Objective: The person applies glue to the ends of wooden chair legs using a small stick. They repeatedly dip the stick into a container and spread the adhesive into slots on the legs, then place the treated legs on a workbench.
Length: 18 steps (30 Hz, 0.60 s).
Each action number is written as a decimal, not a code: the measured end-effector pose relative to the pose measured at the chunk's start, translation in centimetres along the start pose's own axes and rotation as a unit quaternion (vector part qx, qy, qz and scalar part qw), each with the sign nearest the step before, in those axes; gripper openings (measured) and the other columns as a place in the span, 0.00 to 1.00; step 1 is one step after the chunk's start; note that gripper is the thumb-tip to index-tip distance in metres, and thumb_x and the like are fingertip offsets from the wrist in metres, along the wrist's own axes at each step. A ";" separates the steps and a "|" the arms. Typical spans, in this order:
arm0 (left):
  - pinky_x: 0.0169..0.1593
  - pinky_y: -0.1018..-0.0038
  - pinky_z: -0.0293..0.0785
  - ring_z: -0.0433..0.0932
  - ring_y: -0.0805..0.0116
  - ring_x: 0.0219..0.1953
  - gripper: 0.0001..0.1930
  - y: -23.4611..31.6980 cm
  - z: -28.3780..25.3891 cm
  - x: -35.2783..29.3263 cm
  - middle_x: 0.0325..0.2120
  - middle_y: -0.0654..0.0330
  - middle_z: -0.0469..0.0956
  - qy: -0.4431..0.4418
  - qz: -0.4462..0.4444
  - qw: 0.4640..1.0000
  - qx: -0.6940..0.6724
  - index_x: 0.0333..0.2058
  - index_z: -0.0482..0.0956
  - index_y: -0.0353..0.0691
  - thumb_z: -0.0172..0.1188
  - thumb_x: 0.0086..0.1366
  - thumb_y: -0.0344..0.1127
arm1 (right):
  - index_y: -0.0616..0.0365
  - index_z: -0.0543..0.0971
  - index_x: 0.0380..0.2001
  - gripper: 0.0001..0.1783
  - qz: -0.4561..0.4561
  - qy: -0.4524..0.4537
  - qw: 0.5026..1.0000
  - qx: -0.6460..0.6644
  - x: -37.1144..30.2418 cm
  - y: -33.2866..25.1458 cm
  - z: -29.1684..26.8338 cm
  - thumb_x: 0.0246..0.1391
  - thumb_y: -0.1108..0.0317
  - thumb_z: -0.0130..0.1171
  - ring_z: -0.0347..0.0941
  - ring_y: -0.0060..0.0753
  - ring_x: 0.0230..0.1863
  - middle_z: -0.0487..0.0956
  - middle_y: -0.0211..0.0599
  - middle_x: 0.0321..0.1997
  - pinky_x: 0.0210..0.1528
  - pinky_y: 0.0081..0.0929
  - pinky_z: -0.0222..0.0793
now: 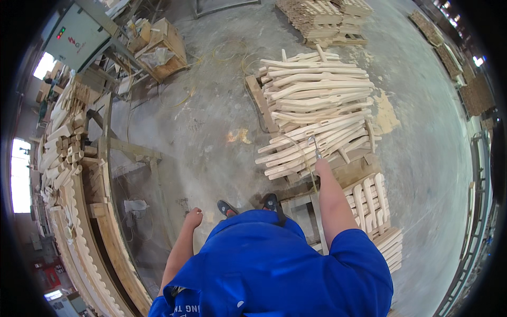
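My right hand [321, 165] reaches forward and grips a small metal air nozzle [314, 145] with a thin yellowish hose [305, 158] curving back from it. The nozzle points at a big stack of curved pale wooden parts [317, 105] lying on a pallet [259, 100]. My left hand [194, 217] hangs at my side with its fingers curled and nothing in it. My blue shirt fills the lower middle, and my two dark shoes [248, 205] show on the concrete floor below it.
A smaller pile of short wooden parts [372, 206] lies at my right. A curved wooden jig and stacked pieces [68, 158] run along the left. More pallets of wood [322, 21] stand at the back, near a grey machine cabinet [79, 37].
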<state>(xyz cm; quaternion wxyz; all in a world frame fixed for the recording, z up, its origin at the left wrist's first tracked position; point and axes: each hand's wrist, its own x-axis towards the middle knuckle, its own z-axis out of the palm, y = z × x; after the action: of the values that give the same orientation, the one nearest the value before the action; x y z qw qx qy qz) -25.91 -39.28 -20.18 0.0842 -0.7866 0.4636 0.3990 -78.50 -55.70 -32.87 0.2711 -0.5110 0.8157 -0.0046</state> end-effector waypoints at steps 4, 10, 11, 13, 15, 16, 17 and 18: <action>0.51 0.62 0.67 0.72 0.48 0.47 0.18 -2.8 1.6 -2.2 0.41 0.45 0.75 -0.012 -0.035 0.999 0.013 0.42 0.74 0.39 0.46 0.55 0.38 | 0.65 0.78 0.32 0.17 0.015 -0.006 0.999 -0.042 0.9 -1.8 -0.3 0.54 0.64 0.43 0.74 0.53 0.40 0.77 0.55 0.36 0.40 0.44 0.70; 0.50 0.62 0.68 0.72 0.47 0.45 0.17 -6.3 3.1 -5.7 0.40 0.44 0.75 -0.065 0.018 0.994 0.080 0.40 0.74 0.37 0.45 0.55 0.38 | 0.65 0.78 0.31 0.16 0.047 -0.040 0.997 -0.049 -1.0 -4.0 -0.5 0.54 0.64 0.44 0.77 0.46 0.34 0.79 0.52 0.31 0.35 0.40 0.72; 0.50 0.61 0.68 0.72 0.46 0.45 0.17 -6.7 3.4 -5.6 0.40 0.44 0.75 -0.082 0.070 0.989 0.105 0.40 0.74 0.37 0.44 0.55 0.38 | 0.66 0.78 0.30 0.16 0.034 -0.041 0.996 -0.077 -0.8 -3.0 -0.6 0.54 0.64 0.45 0.78 0.45 0.32 0.78 0.52 0.29 0.33 0.40 0.73; 0.49 0.61 0.68 0.72 0.45 0.44 0.17 -7.1 4.0 -5.5 0.39 0.44 0.75 -0.059 0.013 0.995 0.080 0.39 0.74 0.36 0.44 0.55 0.37 | 0.66 0.77 0.28 0.16 0.017 -0.078 0.990 -0.114 -0.8 -1.7 -0.4 0.54 0.63 0.45 0.77 0.43 0.26 0.77 0.51 0.24 0.28 0.40 0.72; 0.49 0.60 0.68 0.72 0.45 0.44 0.16 -7.3 4.4 -5.2 0.38 0.44 0.75 -0.046 -0.039 0.998 0.019 0.38 0.74 0.36 0.44 0.55 0.37 | 0.65 0.75 0.25 0.16 0.028 -0.116 0.986 -0.115 -0.9 -0.5 -0.2 0.55 0.63 0.45 0.74 0.41 0.20 0.75 0.49 0.19 0.21 0.40 0.68; 0.49 0.60 0.68 0.72 0.45 0.43 0.16 -7.7 4.4 -5.2 0.38 0.44 0.75 -0.047 -0.070 0.996 -0.024 0.38 0.74 0.36 0.45 0.55 0.38 | 0.65 0.74 0.23 0.16 0.041 -0.131 0.986 -0.098 -1.0 0.3 0.2 0.55 0.63 0.44 0.73 0.40 0.17 0.73 0.48 0.17 0.18 0.40 0.66; 0.48 0.60 0.68 0.72 0.46 0.43 0.16 -8.1 4.9 -4.4 0.38 0.44 0.75 -0.054 -0.092 0.991 -0.077 0.37 0.74 0.37 0.45 0.54 0.38 | 0.64 0.73 0.22 0.16 0.074 -0.115 0.989 -0.063 -1.1 1.3 0.2 0.55 0.63 0.44 0.71 0.39 0.15 0.72 0.46 0.15 0.16 0.40 0.64; 0.48 0.60 0.68 0.72 0.46 0.43 0.16 -8.2 5.2 -3.6 0.38 0.45 0.75 -0.058 -0.088 0.991 -0.083 0.38 0.75 0.37 0.46 0.54 0.38 | 0.64 0.71 0.21 0.16 0.102 -0.101 0.989 -0.026 -1.2 1.9 0.2 0.55 0.63 0.44 0.68 0.37 0.13 0.70 0.44 0.14 0.13 0.39 0.61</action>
<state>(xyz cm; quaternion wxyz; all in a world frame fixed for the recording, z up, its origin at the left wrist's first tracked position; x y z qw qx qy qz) -23.14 -29.77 -23.04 0.0803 -0.8042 0.3521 0.4720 -79.57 -53.76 -33.04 0.3379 -0.4294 0.8320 0.0958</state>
